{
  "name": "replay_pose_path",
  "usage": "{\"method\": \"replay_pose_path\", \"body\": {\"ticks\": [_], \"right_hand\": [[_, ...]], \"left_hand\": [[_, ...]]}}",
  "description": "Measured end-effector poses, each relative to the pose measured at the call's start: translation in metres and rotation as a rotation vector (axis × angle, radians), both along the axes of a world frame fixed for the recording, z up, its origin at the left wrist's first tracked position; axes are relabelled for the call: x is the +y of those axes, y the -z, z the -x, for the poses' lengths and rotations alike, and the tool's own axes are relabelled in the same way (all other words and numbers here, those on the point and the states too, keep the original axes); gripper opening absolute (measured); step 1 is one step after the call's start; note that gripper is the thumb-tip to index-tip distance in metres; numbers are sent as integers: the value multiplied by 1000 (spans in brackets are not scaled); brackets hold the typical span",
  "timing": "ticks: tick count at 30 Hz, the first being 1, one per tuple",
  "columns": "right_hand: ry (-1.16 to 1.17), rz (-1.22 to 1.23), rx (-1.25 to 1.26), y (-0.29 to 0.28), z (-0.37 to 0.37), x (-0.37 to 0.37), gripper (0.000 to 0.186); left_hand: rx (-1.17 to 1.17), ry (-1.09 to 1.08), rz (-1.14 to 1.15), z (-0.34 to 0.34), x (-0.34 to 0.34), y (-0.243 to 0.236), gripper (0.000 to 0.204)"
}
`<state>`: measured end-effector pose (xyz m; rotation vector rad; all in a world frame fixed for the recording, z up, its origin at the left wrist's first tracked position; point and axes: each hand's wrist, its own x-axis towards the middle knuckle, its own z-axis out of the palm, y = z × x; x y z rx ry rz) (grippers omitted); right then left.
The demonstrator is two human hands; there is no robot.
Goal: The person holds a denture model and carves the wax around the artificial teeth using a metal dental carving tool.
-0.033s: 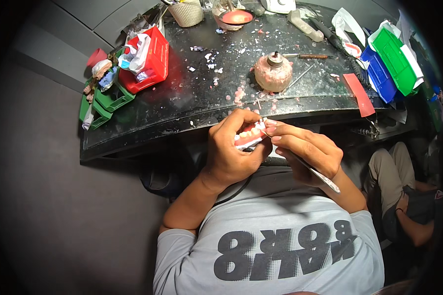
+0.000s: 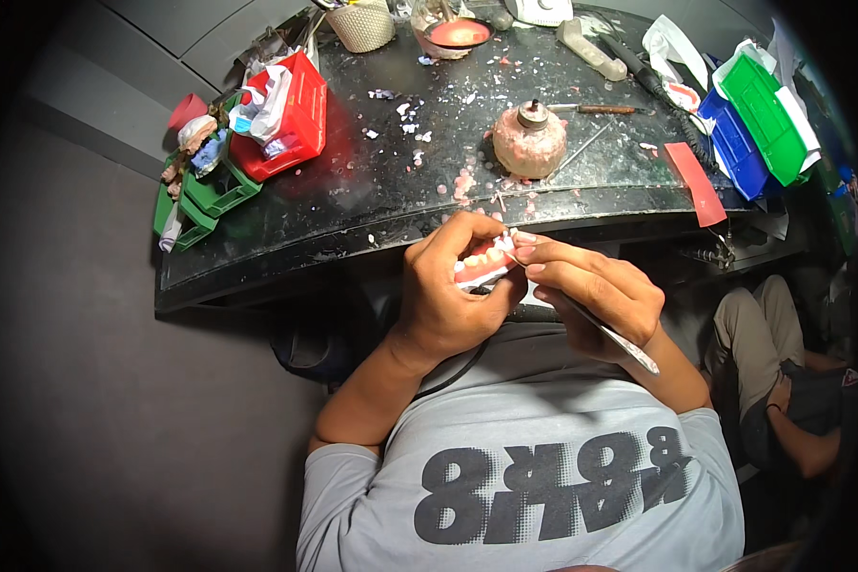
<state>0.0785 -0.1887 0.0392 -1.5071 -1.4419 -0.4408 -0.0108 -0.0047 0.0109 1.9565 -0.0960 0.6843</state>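
Observation:
My left hand [image 2: 451, 286] is wrapped around a dental model [image 2: 480, 267] with pink wax gums and a row of pale teeth on a white base, held just off the bench's near edge. Part of the model is hidden by my fingers. In my right hand [image 2: 601, 286] is a slim metal wax carver [image 2: 623, 347], gripped like a pen. Its handle slants down to the right, and its tip end is at the teeth; whether it touches them I cannot tell. My right fingertips are close against the model's right end.
On the dark bench [image 2: 381, 191], littered with wax scraps, stand a wax-spattered spirit burner [image 2: 530, 143], a wood-handled tool [image 2: 608, 110] and a pink wax sheet [image 2: 696, 184]. Red [image 2: 305, 114], green [image 2: 767, 114] and blue bins [image 2: 734, 148] flank it. Another person [image 2: 782, 381] sits at right.

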Motion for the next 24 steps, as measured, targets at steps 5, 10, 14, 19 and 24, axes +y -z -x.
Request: {"method": "replay_pose_path", "body": {"ticks": [5, 10, 14, 19, 24], "right_hand": [[6, 27, -10, 0, -1, -2, 25], [14, 16, 1, 1, 0, -2, 23], [9, 21, 36, -2, 1, -2, 20], [0, 0, 59, 1, 2, -2, 18], [-14, -13, 65, 2, 0, -1, 18]], "left_hand": [[-10, 17, 57, -2, -1, 0, 35], [0, 32, 62, -1, -1, -4, 34], [8, 38, 76, -1, -1, -4, 32], [8, 38, 68, -1, 0, -3, 30], [43, 51, 32, 1, 3, -1, 33]]}}
